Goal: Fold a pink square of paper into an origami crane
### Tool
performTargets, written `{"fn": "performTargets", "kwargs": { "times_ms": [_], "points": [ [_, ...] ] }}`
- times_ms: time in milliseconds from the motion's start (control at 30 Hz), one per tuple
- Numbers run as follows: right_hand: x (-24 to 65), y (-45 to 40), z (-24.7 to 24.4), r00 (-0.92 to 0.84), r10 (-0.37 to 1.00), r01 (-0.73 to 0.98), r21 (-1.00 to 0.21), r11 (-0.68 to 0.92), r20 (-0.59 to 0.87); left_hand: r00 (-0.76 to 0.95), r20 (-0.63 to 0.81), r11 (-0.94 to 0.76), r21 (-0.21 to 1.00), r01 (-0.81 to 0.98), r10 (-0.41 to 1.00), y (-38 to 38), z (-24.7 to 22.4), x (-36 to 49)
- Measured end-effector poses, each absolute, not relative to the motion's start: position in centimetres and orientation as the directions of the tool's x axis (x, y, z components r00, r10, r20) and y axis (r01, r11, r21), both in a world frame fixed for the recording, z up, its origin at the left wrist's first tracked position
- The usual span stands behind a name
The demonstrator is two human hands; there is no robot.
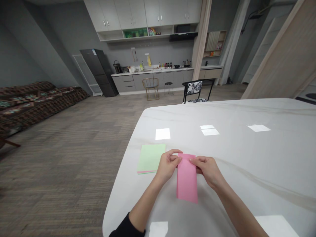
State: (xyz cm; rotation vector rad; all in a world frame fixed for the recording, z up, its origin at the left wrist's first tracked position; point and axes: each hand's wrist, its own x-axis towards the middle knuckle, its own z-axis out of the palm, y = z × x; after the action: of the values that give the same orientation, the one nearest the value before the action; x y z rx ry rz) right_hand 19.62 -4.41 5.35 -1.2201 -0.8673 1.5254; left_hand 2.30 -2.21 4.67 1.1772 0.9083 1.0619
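hands close together, left hand (168,166) and right hand (206,171) pinching top of pink paper sheet (187,182) on the tabletop (247,154) (looks folded once, can't confirm crease); green paper stack (150,158) lies untouched just left, not started

Pink paper (187,181) partly hidden (behind the fingers (174,159)).
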Motion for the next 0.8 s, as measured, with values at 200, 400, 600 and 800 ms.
{"fn": "performTargets", "kwargs": {
  "times_ms": [200, 400, 600, 800],
  "points": [
    [19.6, -4.6, 5.5, -0.052, 0.964, -0.206, -0.942, -0.264, -0.259, 0.263, -0.002, 0.016, 0.998, -0.053, 0.965, -2.2, 4.8, 2.0],
    [18.7, -4.9, 5.4, -0.156, 0.963, -0.082, -0.968, -0.236, -0.222, 0.284, 0.087, -0.131, 0.981, 0.14, 0.955, -2.2, 5.6, 2.4],
    [18.0, -4.9, 5.4, -0.187, 0.958, 0.012, -0.975, -0.22, -0.219, 0.301, 0.079, -0.139, 0.974, 0.181, 0.95, -2.1, 5.0, 2.6],
    [18.7, -4.7, 5.5, -0.193, 0.953, 0.092, -0.971, -0.219, -0.234, 0.009, 0.127, -0.128, 0.991, 0.049, 0.992, -0.8, 5.4, 1.2]
  ]
}}
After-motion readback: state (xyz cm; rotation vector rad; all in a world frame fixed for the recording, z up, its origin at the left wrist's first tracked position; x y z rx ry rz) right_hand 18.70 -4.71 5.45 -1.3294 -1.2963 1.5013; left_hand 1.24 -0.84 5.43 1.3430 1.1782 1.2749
